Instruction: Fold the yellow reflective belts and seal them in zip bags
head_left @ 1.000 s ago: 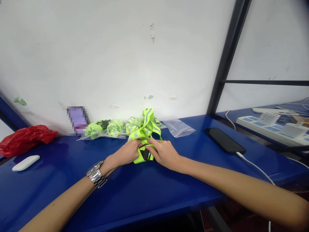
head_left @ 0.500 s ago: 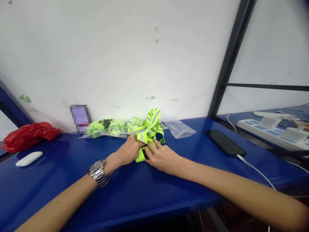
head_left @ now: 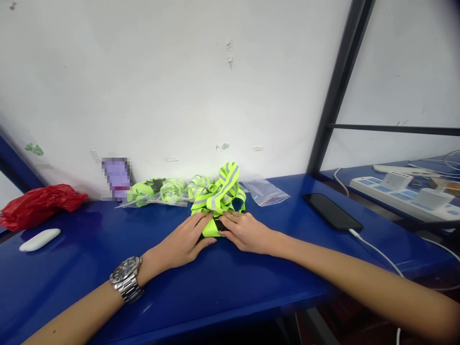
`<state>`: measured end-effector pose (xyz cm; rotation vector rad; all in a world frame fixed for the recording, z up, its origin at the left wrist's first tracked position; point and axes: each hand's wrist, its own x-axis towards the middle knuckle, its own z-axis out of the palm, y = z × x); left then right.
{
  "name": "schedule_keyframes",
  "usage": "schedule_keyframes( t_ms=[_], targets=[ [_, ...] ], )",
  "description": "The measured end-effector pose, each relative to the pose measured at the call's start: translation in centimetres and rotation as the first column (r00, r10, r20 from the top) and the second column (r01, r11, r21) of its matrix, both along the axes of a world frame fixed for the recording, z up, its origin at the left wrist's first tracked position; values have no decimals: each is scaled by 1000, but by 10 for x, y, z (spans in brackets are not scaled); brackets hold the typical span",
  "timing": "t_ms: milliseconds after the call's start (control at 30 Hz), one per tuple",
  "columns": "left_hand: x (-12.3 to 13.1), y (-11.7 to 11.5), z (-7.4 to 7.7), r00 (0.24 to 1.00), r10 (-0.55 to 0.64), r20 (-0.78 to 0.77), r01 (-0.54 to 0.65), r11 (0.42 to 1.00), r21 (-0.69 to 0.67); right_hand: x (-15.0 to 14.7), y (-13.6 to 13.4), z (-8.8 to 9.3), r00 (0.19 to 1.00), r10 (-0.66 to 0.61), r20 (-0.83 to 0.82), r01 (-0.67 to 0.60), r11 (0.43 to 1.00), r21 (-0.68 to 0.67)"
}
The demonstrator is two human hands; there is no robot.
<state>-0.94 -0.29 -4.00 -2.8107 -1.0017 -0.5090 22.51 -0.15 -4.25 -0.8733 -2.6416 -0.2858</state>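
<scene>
A neon yellow-green reflective strap (head_left: 215,201) with silver stripes lies bunched in loose loops on the blue table. Its near end is folded flat, with a dark patch on it. My left hand (head_left: 185,239), a metal watch on its wrist, grips the folded end from the left, fingers on top and thumb at the near edge. From the right, my right hand (head_left: 249,232) pinches the same folded part beside the dark patch. Behind, to the left, more rolled reflective straps (head_left: 172,189) sit in clear bags against the wall.
A flat clear zip bag (head_left: 268,191) lies right of the bundle. Further right are a black phone (head_left: 332,211) on a white cable and a power strip (head_left: 402,194). At left are a red plastic bag (head_left: 43,203), a white rounded case (head_left: 39,239) and a blurred-out upright screen (head_left: 117,177).
My left hand has moved down and left with its fingers straighter. More of the folded end shows between my hands, and the loops above it have spread slightly.
</scene>
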Motion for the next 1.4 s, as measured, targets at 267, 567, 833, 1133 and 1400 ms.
schedule_keyframes(
  t_ms=[267,567,833,1133,1400],
  targets=[
    [10,5,8,999,-46,11,47,994,-96,8,-1,4,951,29,-309,-117,956,-270],
    [12,3,33,986,110,128,-51,917,-397,3,-9,4,898,-132,-420,-90,879,-469],
    [19,21,49,911,347,222,-36,604,-796,-10,-14,2,925,-239,-295,120,922,-369],
    [20,31,52,760,648,47,-122,213,-969,-6,-22,7,987,-148,-67,155,981,116],
    [18,32,39,806,583,-103,-373,365,-853,-10,-6,4,995,-77,67,74,997,36]
  ],
)
